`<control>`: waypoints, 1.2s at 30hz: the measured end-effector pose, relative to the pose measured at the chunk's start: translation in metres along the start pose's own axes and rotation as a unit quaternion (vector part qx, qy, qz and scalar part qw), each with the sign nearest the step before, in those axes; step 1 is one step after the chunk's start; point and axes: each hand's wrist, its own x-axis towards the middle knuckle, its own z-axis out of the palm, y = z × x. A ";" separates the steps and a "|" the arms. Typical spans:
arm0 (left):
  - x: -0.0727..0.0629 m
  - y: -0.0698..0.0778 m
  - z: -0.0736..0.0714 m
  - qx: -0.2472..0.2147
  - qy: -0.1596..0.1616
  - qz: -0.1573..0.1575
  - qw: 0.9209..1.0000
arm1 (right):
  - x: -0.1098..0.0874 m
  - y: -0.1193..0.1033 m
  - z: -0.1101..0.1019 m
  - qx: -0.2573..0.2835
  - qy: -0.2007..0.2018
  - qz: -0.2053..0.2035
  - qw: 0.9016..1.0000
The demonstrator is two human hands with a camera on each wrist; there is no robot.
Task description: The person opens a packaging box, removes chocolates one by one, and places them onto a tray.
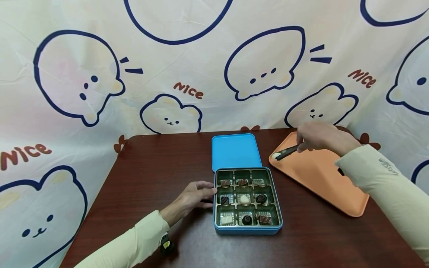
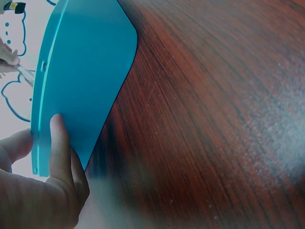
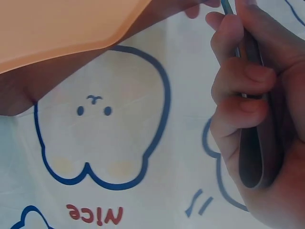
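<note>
A pair of dark tongs (image 1: 287, 152) is held in my right hand (image 1: 321, 137), its fingers curled round the handle in the right wrist view. At the tongs' tips is a small whitish piece (image 1: 276, 155), over the left corner of the orange tray (image 1: 321, 178). My left hand (image 1: 194, 195) rests against the left side of the blue tin (image 1: 248, 231), fingers extended, fingertips at its rim. Chocolates in dark, milk and white sit in the tin's divided compartments, among them a white one (image 1: 245, 200) in the middle. Its back right compartment shows only clear plastic.
Behind the tin lies its blue lid (image 1: 235, 152), flat on the dark wooden table (image 1: 161, 160). The orange tray lies slantwise to the right, under my right forearm. A patterned cloth (image 1: 214, 74) hangs close along the table's back edge.
</note>
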 end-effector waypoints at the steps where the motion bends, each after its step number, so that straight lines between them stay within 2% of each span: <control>1: 0.000 0.000 0.000 0.000 0.000 0.000 1.000 | 0.000 0.002 0.002 -0.002 0.001 0.002 1.000; 13: -0.001 0.001 0.000 0.001 -0.003 0.001 1.000 | 0.003 0.017 0.020 0.001 -0.020 0.043 0.999; 36: -0.003 0.001 0.000 0.002 -0.002 0.001 1.000 | 0.006 0.022 0.025 -0.001 -0.045 0.072 0.996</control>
